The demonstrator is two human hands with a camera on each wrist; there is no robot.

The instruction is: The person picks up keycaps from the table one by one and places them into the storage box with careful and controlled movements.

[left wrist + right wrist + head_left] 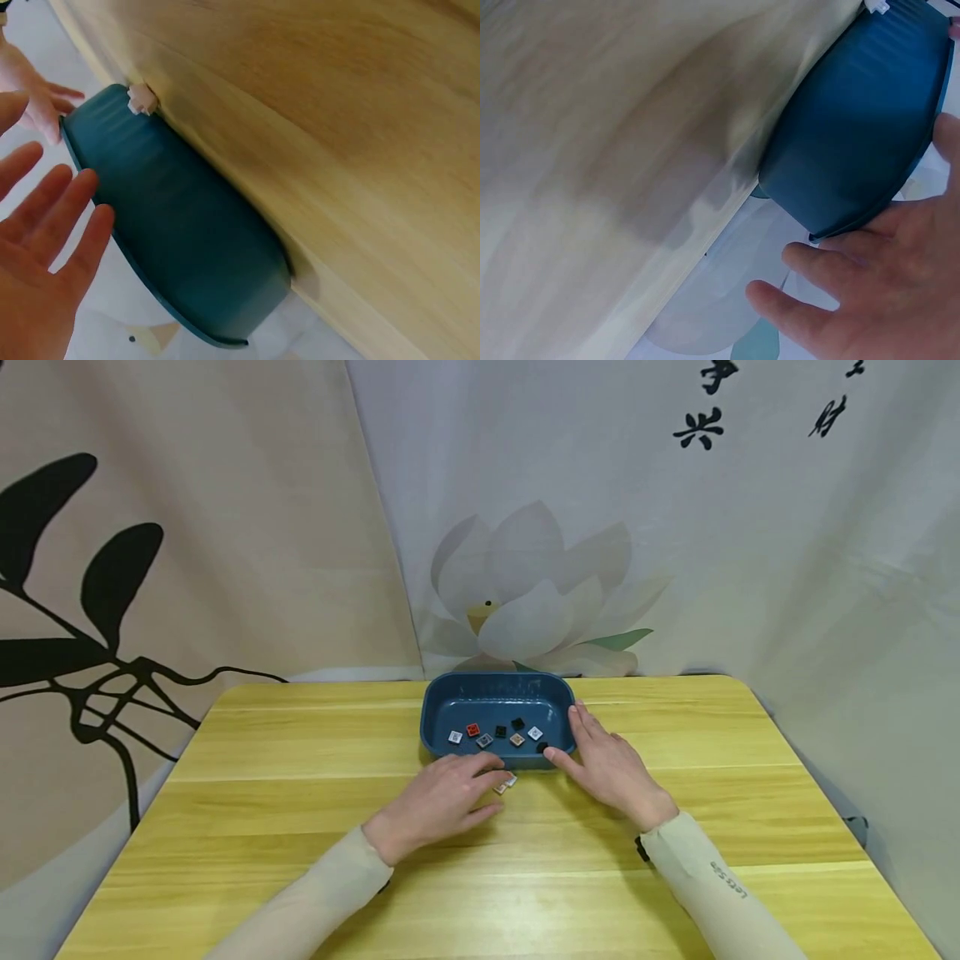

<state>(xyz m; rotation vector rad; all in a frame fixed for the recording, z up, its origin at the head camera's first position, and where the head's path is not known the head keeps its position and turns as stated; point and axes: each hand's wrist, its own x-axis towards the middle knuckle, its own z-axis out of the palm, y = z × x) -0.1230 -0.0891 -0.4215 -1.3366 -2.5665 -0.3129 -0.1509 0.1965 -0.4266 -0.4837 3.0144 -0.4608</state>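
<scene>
A dark blue rectangular tray (438, 695) stands at the table's back edge, holding several small square pieces like keycaps: white, black, grey, tan, and a red keycap (472, 729). Two whitish pieces (500, 788) lie on the table against its front wall, partly hidden by fingers; the left wrist view shows this pale cluster (141, 99) beside the tray wall. My left hand (442, 802) hovers over them with loosely spread fingers and nothing visibly gripped. At the tray's right front corner, my right hand (611, 768) touches the rim, fingers extended along the side and thumb over the front edge.
The yellow wood-grain table (300, 735) extends to both sides and toward me. Right behind it hangs a pale cloth backdrop (300, 527) printed with a lotus, black leaves and characters.
</scene>
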